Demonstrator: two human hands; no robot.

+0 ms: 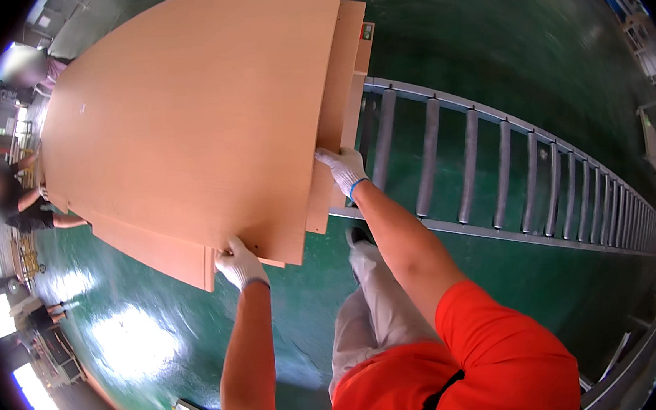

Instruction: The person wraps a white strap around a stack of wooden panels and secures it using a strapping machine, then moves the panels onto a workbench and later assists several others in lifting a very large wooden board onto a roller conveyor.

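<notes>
A large flat wood-coloured panel lies on top of a stack of similar panels. My left hand, in a white knit glove, is closed on the top panel's near edge, with the thumb on the upper face. On its right edge, my right hand in the same kind of glove grips the panel, fingertips at the edge and the rest of the hand outside it. Beneath, offset lower panels stick out to the right. Another lower panel shows along the near left side. The undersides of both hands are hidden.
A roller conveyor with grey rollers runs from the stack to the far right. At the left, a person in dark clothes has a gloved hand at the panel's far edge. Another person stands farther back. The floor is green and glossy.
</notes>
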